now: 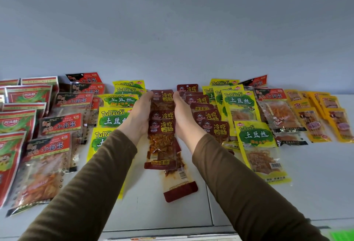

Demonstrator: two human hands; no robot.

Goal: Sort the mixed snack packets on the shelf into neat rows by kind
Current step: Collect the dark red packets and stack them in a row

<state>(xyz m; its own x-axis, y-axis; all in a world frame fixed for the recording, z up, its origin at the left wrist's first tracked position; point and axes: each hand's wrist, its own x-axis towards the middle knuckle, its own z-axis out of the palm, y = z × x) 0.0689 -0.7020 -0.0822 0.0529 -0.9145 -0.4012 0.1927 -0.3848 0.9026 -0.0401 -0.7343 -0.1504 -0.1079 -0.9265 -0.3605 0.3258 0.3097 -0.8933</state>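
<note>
A row of overlapping dark red snack packets (pixel 161 126) lies in the middle of the white shelf (pixel 316 173). My left hand (pixel 138 114) presses flat against the row's left side and my right hand (pixel 182 112) against its right side, fingers straight, squeezing the packets between them. More dark red packets (pixel 214 127) lie just to the right. Yellow-green packets form a row on the left (pixel 113 120) and another on the right (pixel 254 135).
Red-and-black packets (pixel 51 147) fill a row further left, with red-green packets (pixel 17 120) at the far left edge. Orange-yellow packets (pixel 314 122) lie at the far right. A grey wall (pixel 172 30) backs the shelf. The shelf's front edge runs along the bottom.
</note>
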